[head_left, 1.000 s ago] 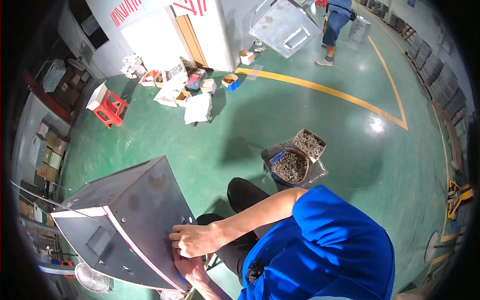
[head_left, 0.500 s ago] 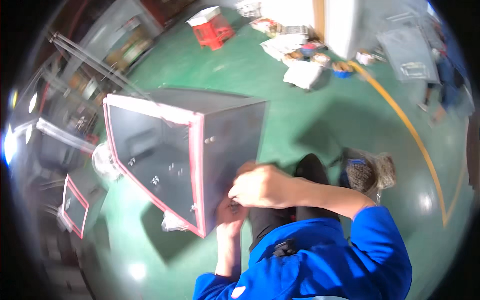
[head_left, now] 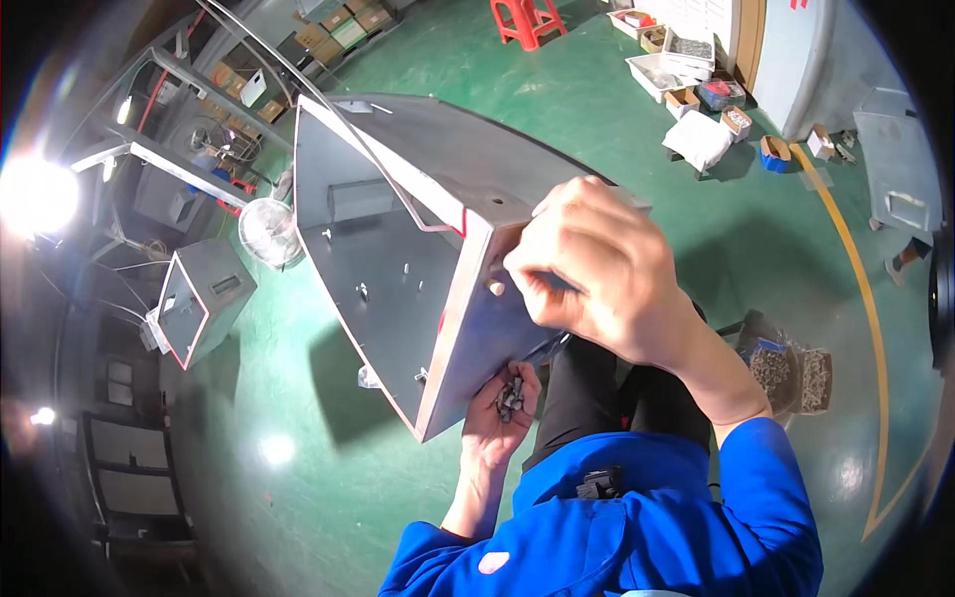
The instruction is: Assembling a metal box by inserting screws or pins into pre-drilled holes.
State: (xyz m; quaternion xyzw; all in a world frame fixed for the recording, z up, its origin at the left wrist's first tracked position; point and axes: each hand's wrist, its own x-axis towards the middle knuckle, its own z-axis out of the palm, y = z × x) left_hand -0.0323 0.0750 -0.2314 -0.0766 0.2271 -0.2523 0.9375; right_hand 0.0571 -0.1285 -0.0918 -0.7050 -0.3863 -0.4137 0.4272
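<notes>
A large grey metal cabinet point(head_left: 428, 129), its open front edged in white and red, stands tilted in view before me. My left hand point(head_left: 494, 418) is cupped palm up beside the cabinet's lower side, holding a small heap of small dark grey pieces point(head_left: 510, 400). My right hand point(head_left: 602, 274) is raised against the upper part of the same side panel, fingers curled in. A pale round peg point(head_left: 495, 289) sticks out of the panel by its fingertips. Whatever those fingers grip, if anything, is hidden.
Beside my right leg sit open bags of small parts point(head_left: 771, 368). A second, smaller cabinet point(head_left: 224, 289) and a round fan point(head_left: 270, 234) stand at left. Farther off are a red stool point(head_left: 527, 22), boxes and trays point(head_left: 686, 75), and a yellow floor line point(head_left: 854, 269).
My right hand has risen from over my left palm to the upper side panel. The grey pieces in my left palm now show. The whole view has shifted.
</notes>
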